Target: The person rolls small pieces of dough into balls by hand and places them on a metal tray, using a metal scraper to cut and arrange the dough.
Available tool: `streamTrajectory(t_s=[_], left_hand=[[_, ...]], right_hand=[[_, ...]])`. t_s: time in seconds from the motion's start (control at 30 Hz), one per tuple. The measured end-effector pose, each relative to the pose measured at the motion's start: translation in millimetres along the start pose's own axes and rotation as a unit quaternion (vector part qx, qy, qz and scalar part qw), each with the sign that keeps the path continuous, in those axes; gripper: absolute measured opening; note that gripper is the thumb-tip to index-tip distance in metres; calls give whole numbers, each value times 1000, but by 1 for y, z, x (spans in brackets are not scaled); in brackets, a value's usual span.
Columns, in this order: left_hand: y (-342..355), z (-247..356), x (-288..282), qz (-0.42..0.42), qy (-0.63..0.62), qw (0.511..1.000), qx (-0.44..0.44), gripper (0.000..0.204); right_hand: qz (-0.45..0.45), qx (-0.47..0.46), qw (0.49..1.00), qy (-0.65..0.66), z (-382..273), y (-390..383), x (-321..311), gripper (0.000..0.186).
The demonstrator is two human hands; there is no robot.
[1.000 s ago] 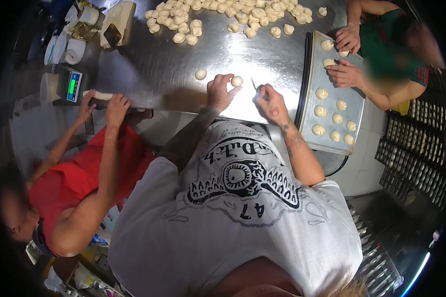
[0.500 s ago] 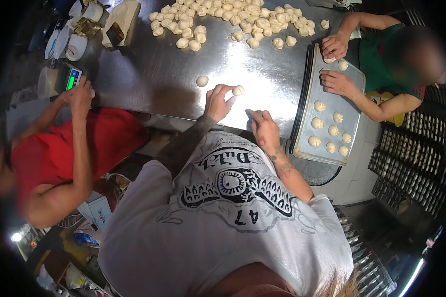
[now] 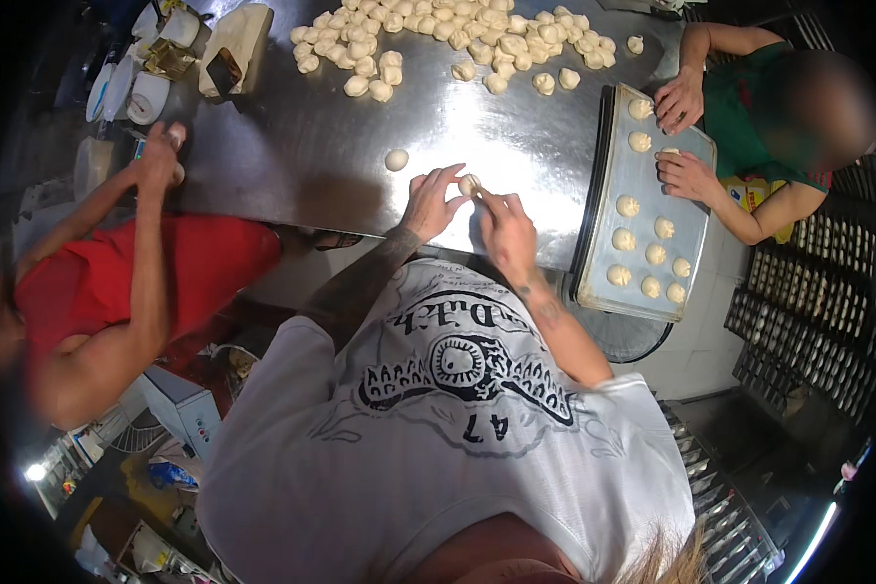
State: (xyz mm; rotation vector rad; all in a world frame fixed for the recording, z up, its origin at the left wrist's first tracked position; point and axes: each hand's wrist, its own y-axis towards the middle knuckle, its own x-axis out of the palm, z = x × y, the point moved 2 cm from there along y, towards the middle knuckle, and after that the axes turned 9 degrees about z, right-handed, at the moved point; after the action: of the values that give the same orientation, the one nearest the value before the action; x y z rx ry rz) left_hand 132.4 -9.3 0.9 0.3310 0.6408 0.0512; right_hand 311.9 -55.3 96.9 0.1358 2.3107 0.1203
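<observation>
Near the front edge of the steel table (image 3: 302, 175), my left hand (image 3: 426, 211) grips a small pale dough ball (image 3: 469, 185) between thumb and fingers. Grooves mark the top of the ball. My right hand (image 3: 508, 234) meets the ball from the right, its fingers pinched together at the ball's near side. Whatever sits in that pinch is too small to make out. Another smooth dough ball (image 3: 396, 160) rests on the table, left of and beyond my left hand.
A large heap of dough pieces (image 3: 438, 24) covers the far table. At right, a co-worker in green handles grooved dough balls on a metal tray (image 3: 644, 178). At left, a co-worker in red works by a scale. Racks (image 3: 808, 311) stand at far right.
My right hand has moved up and left to the dough ball; my left hand stays nearly in place. The right co-worker's hands have shifted, leaving two dough balls visible at the tray's far end.
</observation>
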Motion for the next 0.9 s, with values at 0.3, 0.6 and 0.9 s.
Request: streamTrajectory(t_s=[0.3, 0.6, 0.9], left_hand=[[1, 10, -42, -102, -11, 993, -63, 85], [6, -53, -88, 47, 75, 989, -117, 52], [12, -55, -89, 54, 37, 993, -98, 47]], right_hand=[[-71, -36, 996, -50, 15, -30, -35, 35], [-47, -95, 993, 58, -67, 52, 94, 36], [-52, -71, 996, 21, -70, 47, 88, 41]])
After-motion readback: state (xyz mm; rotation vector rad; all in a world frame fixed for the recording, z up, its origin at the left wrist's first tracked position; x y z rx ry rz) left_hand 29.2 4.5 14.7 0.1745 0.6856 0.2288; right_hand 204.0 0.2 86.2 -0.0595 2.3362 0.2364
